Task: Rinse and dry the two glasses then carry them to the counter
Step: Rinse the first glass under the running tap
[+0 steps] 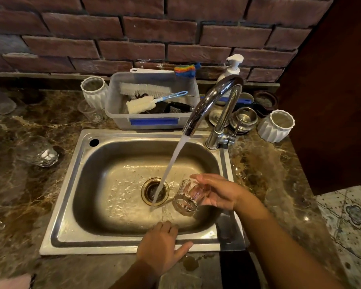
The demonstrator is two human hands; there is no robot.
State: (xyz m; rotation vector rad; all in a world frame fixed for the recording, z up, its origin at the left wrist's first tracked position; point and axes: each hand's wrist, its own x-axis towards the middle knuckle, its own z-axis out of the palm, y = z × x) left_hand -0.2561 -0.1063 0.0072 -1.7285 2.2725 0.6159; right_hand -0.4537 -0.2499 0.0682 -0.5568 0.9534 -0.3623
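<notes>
My right hand (219, 191) grips a clear faceted glass (186, 198), tilted on its side over the right half of the steel sink (71, 180), just right of the water stream. The tap (215, 107) is running; the stream lands by the drain (154, 190). My left hand (162, 247) rests on the sink's front rim, fingers spread and holding nothing. A second clear faceted glass (39, 152) lies on the marble counter (19, 195) left of the sink.
Behind the sink stands a plastic tub (150, 119) of brushes, a soap pump (231, 67), steel cups (245, 118) and two white ribbed pots (93, 90), (276, 125). A plain tumbler (91, 111) stands beside the tub. Brick wall at the back, a dark cabinet on the right.
</notes>
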